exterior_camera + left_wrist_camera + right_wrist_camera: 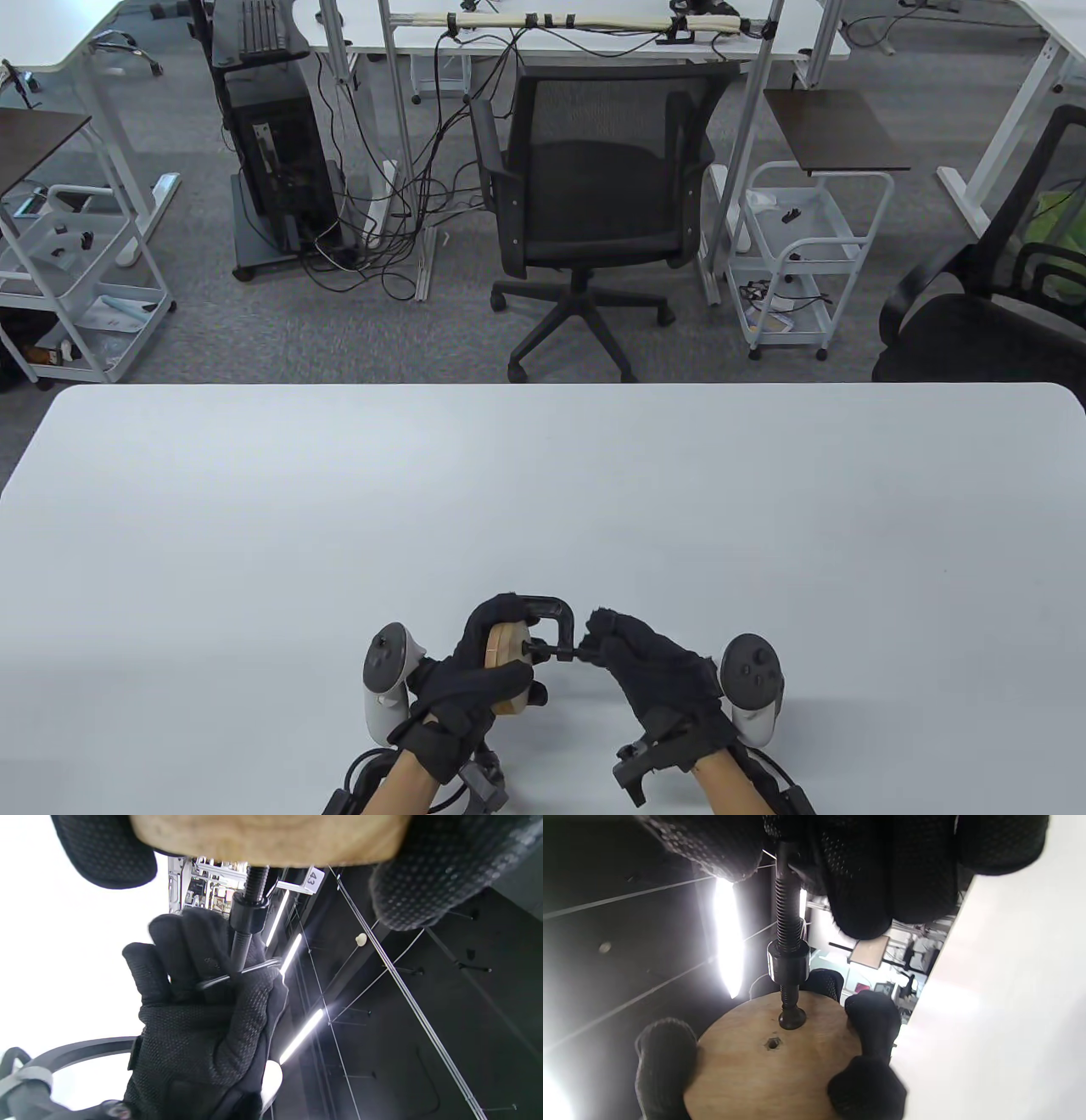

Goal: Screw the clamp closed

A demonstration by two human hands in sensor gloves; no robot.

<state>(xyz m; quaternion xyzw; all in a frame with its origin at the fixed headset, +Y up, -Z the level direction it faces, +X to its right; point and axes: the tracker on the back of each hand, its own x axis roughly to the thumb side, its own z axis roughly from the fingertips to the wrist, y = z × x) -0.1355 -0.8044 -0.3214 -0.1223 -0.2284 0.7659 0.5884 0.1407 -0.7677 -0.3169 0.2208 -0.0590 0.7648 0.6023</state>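
Note:
A black C-clamp (543,613) sits around a round wooden disc (507,658) near the table's front edge. My left hand (475,679) grips the disc and the clamp frame. My right hand (628,658) pinches the thin metal handle bar (242,974) at the end of the clamp's screw (556,652). In the right wrist view the threaded screw (787,921) passes through the clamp's collar (788,961) and its foot (791,1018) touches the disc's flat face (772,1065), just off a small centre hole. My left fingers (869,1014) wrap the disc's edge.
The white table (543,492) stretches away behind my hands. A black office chair (590,195) stands beyond the far edge, with white carts (802,255) and desks around it.

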